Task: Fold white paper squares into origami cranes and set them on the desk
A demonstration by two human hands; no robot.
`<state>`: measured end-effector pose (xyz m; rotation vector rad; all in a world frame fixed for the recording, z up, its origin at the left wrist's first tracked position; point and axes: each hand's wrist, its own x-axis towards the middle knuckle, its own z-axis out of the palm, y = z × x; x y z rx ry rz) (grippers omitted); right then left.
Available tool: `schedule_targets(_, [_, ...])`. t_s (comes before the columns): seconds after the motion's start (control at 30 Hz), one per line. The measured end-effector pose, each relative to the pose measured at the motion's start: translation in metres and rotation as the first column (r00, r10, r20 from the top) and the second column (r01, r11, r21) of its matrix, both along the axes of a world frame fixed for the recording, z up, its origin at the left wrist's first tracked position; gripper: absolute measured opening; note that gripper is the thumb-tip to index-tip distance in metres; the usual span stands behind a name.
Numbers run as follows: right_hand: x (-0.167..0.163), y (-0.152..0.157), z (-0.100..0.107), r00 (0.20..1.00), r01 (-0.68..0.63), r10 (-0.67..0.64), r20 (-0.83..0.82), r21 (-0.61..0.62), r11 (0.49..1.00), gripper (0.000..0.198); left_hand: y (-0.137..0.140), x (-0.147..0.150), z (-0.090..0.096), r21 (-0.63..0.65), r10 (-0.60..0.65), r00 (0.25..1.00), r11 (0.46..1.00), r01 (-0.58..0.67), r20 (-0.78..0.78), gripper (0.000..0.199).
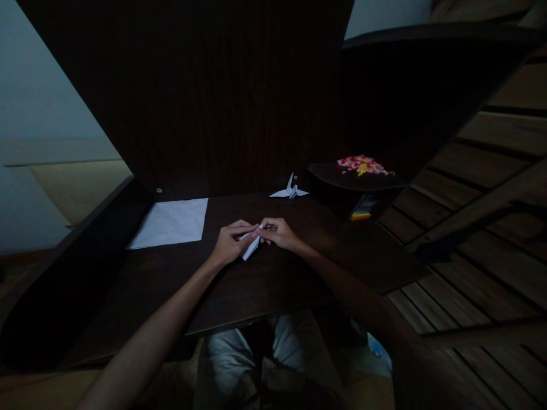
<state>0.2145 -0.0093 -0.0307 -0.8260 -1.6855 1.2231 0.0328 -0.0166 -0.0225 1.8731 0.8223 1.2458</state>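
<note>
Over the middle of the dark desk, a small folded white paper (251, 249) is pinched between my two hands. My left hand (232, 242) grips its left side, thumb on top. The fingers of my right hand (277, 232) are closed on its upper end, close to the left fingertips. Part of the paper is hidden under my fingers. Behind my hands a finished-looking white paper crane (290, 191) stands near the back panel, wings spread. To the left lie flat white paper sheets (173, 222), lightly creased.
A rounded corner shelf (329, 175) at the right carries a heap of small pink, red and yellow pieces (362, 165). Below it sits a yellow item (360, 216). The desk (273, 290) has a raised side panel at left; wooden slats (491, 239) run along the right.
</note>
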Motion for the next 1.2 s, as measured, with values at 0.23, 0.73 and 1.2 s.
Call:
schedule_targets(0.23, [-0.0018,-0.0009,0.0011,1.000,0.014,-0.014,0.016,0.010,1.000,0.037,-0.0002,0.0006,-0.0006,-0.002,-0.014,1.000,1.000,0.014,-0.002,0.022])
schedule_targets(0.73, [-0.0026,-0.0015,0.0012,0.998,0.046,-0.048,0.049,0.041,0.998,0.041,-0.0008,0.0031,-0.0033,0.028,0.011,1.000,1.000,-0.010,-0.020,0.016])
schedule_targets(1.2, [-0.0017,-0.0006,-0.0008,0.988,0.090,-0.103,0.115,0.115,0.989,0.048,-0.0015,0.0030,-0.0051,0.046,-0.010,0.998,0.999,0.013,-0.056,0.016])
